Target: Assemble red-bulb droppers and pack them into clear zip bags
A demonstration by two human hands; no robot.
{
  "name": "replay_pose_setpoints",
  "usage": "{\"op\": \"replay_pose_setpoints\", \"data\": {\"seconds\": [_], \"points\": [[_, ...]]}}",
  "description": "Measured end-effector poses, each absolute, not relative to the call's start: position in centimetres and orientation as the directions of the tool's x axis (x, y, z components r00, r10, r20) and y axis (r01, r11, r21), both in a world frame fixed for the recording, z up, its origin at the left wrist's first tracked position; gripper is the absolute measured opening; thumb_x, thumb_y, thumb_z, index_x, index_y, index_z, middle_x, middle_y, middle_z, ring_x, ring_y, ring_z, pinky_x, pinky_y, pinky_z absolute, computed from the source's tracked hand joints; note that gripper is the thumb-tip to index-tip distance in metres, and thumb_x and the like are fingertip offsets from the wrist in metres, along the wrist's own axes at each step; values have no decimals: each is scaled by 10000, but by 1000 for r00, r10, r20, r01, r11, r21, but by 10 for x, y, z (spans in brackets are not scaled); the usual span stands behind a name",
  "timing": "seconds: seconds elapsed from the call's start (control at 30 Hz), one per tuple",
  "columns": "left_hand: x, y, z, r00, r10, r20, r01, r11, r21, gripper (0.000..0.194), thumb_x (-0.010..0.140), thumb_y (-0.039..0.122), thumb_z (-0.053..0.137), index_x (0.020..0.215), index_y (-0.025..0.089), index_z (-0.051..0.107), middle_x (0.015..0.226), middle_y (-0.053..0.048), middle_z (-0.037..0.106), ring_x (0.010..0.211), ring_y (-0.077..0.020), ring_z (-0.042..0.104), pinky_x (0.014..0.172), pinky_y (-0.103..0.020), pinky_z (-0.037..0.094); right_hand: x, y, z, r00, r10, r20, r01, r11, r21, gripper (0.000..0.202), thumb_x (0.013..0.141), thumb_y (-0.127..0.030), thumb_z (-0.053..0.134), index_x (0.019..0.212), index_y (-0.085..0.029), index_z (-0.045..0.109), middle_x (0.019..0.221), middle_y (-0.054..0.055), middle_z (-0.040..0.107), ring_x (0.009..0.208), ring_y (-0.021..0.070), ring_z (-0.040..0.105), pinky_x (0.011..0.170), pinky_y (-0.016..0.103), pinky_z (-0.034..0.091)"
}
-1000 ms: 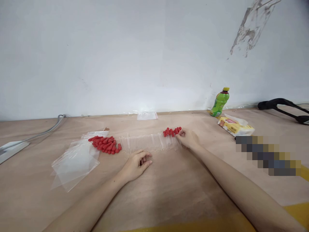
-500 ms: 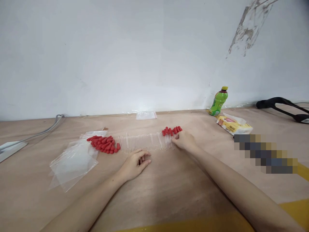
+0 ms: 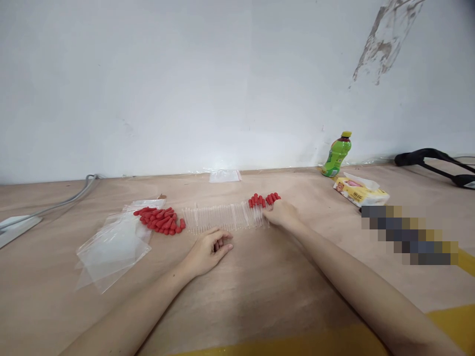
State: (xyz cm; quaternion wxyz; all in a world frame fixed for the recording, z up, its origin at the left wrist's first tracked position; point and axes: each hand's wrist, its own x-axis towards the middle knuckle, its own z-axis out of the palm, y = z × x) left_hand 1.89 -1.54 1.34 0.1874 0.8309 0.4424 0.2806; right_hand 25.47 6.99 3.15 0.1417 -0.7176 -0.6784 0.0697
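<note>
My left hand (image 3: 212, 251) rests on the wooden table (image 3: 237, 296) with loosely curled fingers and the thumb apart, holding nothing. Just beyond it lies a row of thin clear dropper tubes (image 3: 215, 217), side by side. At the row's right end, several droppers (image 3: 259, 200) have red rubber bulbs fitted on their far ends. My right hand (image 3: 282, 214) is closed at the rightmost of these, its fingertips on a dropper's clear tube; the hand partly hides the grip. A pile of loose red rubber bulbs (image 3: 159, 220) lies left of the row.
Clear plastic zip bags (image 3: 115, 247) spread out at the left, partly under the bulbs. Another small bag (image 3: 224, 176) lies by the wall. To the right stand a green bottle (image 3: 337, 155) and a tissue pack (image 3: 359, 192). A grey cable (image 3: 74, 198) runs at far left.
My right hand has shifted very slightly left at the bulbed droppers. My left hand stays in place.
</note>
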Motion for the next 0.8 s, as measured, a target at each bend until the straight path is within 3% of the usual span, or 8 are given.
{"op": "replay_pose_setpoints", "data": {"seconds": [0.13, 0.23, 0.33, 0.5, 0.63, 0.8], "points": [[18, -15, 17, 397, 844, 360, 674, -534, 510, 177, 813, 274, 477, 915, 169, 577, 754, -14, 507, 608, -109, 489, 567, -225, 413, 259, 64, 44, 83, 993, 85, 940, -49, -339, 214, 695, -323, 467, 546, -188, 541, 602, 68, 596, 607, 208, 571, 503, 266, 347], [3, -7, 30, 272, 818, 506, 823, -471, 319, 183, 808, 291, 464, 742, 161, 574, 760, -40, 521, 736, -168, 503, 672, -280, 404, 260, 55, 48, -18, 983, 183, 922, 87, -376, 258, 737, -267, 427, 496, -188, 470, 533, 44, 556, 547, 170, 537, 498, 251, 326], [-24, 7, 45, 183, 822, 539, 958, -272, 89, 207, 785, 322, 470, 694, 173, 579, 786, -64, 524, 818, -224, 483, 751, -338, 367, 257, 41, 40, -154, 918, 366, 850, 312, -424, 174, 782, -238, 408, 635, -178, 479, 613, 42, 569, 560, 153, 521, 510, 242, 336], [-49, 17, 48, 17, 869, 494, 995, 35, -96, 321, 745, 435, 462, 697, 157, 613, 834, -116, 527, 852, -287, 458, 726, -374, 344, 253, 18, 14, -317, 741, 592, 659, 621, -425, 130, 834, -227, 392, 874, -165, 499, 745, 57, 591, 686, 170, 546, 615, 279, 411], [-47, 15, 42, 8, 878, 479, 962, 124, -243, 389, 761, 435, 418, 788, 108, 626, 888, -159, 522, 890, -317, 440, 716, -383, 338, 252, 15, -1, -322, 665, 674, 606, 691, -393, 209, 838, -201, 400, 1015, -176, 508, 807, 69, 612, 746, 193, 564, 671, 329, 439], [-47, 17, 35, 23, 883, 470, 943, 136, -303, 385, 780, 356, 391, 843, 61, 630, 898, -189, 523, 902, -331, 438, 694, -380, 347, 254, 17, -5, -306, 695, 651, 581, 678, -451, 130, 829, -211, 426, 897, -177, 531, 753, 54, 596, 687, 173, 555, 618, 300, 448]]}}
